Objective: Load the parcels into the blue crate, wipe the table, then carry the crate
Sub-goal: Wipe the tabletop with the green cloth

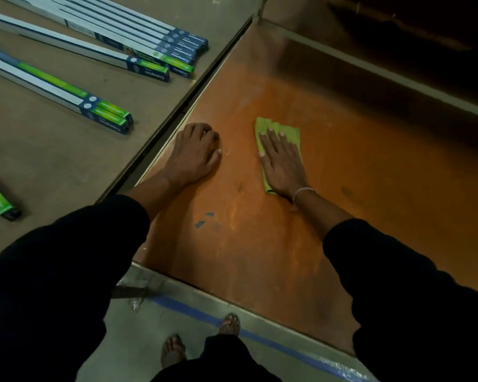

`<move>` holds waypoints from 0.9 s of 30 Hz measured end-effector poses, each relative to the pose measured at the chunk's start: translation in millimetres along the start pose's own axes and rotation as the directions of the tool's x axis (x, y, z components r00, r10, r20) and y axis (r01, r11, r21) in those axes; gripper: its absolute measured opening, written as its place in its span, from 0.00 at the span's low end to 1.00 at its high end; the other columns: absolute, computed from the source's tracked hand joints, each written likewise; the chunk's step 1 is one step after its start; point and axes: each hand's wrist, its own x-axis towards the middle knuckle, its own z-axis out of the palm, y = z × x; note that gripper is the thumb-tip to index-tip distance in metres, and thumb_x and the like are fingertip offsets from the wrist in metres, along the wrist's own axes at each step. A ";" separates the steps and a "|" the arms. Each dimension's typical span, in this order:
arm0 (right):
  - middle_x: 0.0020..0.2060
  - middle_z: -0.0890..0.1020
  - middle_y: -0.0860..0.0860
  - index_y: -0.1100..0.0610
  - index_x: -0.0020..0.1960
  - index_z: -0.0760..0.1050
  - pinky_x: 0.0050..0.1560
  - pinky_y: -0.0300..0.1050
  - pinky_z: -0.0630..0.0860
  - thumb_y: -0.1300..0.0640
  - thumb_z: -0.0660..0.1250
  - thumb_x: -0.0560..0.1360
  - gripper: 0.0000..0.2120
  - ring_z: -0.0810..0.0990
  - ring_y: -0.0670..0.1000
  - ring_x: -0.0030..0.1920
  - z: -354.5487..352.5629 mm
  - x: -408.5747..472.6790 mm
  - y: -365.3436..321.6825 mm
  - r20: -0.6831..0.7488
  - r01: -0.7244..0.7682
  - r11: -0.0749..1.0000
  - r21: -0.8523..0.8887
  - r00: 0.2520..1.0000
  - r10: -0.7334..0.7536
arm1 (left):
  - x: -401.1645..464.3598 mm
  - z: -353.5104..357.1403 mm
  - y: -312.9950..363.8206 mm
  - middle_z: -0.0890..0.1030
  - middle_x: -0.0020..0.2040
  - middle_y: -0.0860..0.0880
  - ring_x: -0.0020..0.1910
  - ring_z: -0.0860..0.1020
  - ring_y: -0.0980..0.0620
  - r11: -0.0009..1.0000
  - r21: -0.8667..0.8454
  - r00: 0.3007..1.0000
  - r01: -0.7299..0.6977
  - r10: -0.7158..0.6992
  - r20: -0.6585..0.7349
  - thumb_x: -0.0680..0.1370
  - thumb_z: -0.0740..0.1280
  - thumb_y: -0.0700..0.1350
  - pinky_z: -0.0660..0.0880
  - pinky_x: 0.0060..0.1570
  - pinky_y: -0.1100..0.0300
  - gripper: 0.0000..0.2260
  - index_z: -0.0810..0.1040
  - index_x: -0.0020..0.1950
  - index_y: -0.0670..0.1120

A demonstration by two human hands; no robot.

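From the head view I am seeing the right hand (280,164) lying flat on the green cloth (287,133), fingers straight and spread, pressing the cloth onto the orange table (356,216) and gripping nothing. The cloth is sticking out ahead of the fingertips and a little to the hand's outer side, and its long axis is running along the line of the forearm, away from me. The left hand (195,153) is resting on the same table just inside its left edge, fingers curled under and closed on nothing that I can make out; it seems to be bracing only.

I am judging this as the wiping step. The bare table is spreading mostly ahead of and to the right of the cloth hand, so the right hand is the nearer one for the coming stroke.

The long boxes (100,48), presumably the parcels, are lying on the grey surface (53,161) beyond the left hand, their long axes slanting up and away from it. The blue crate is not showing anywhere in this view.
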 end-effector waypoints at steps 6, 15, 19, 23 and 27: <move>0.81 0.50 0.52 0.51 0.81 0.49 0.78 0.59 0.48 0.44 0.43 0.82 0.29 0.48 0.59 0.80 -0.9 78.2 26.0 -0.023 -0.384 0.922 0.039 0.923 0.385 | 1.5 1.1 0.6 0.73 0.67 0.46 0.67 0.70 0.42 0.999 0.036 0.998 0.020 -0.017 -0.065 0.80 0.57 0.59 0.69 0.63 0.45 0.21 0.74 0.66 0.48; 0.81 0.51 0.51 0.50 0.81 0.51 0.78 0.58 0.47 0.44 0.44 0.82 0.28 0.49 0.57 0.80 -1.2 162.6 24.4 -0.021 -0.260 0.965 0.038 0.965 0.260 | 4.2 1.8 -0.6 0.72 0.69 0.47 0.68 0.68 0.45 0.999 0.021 0.998 0.025 -0.024 -0.059 0.81 0.56 0.59 0.66 0.66 0.46 0.22 0.72 0.68 0.48; 0.81 0.52 0.51 0.49 0.81 0.52 0.78 0.58 0.49 0.44 0.46 0.83 0.28 0.50 0.58 0.80 4.0 192.4 -8.7 0.009 0.005 1.000 0.004 1.000 -0.005 | 7.4 4.5 -3.1 0.71 0.70 0.47 0.70 0.67 0.46 0.998 0.046 0.999 0.036 -0.035 -0.023 0.81 0.55 0.61 0.65 0.67 0.47 0.24 0.71 0.70 0.49; 0.80 0.53 0.49 0.48 0.81 0.53 0.78 0.58 0.51 0.43 0.45 0.83 0.27 0.50 0.56 0.80 3.1 223.4 -11.0 0.019 0.174 0.984 0.027 0.985 -0.174 | 9.0 3.4 -3.1 0.70 0.71 0.48 0.70 0.66 0.46 0.997 0.049 0.998 0.055 -0.055 0.002 0.80 0.53 0.62 0.65 0.68 0.46 0.25 0.70 0.71 0.50; 0.80 0.53 0.50 0.48 0.81 0.53 0.77 0.58 0.49 0.44 0.45 0.82 0.28 0.50 0.57 0.80 5.4 252.5 -23.3 -0.018 -0.080 0.996 0.044 0.997 0.081 | 9.6 2.0 -1.5 0.70 0.71 0.47 0.70 0.67 0.45 0.997 0.048 0.998 0.056 -0.057 0.004 0.80 0.53 0.61 0.66 0.67 0.46 0.25 0.70 0.71 0.50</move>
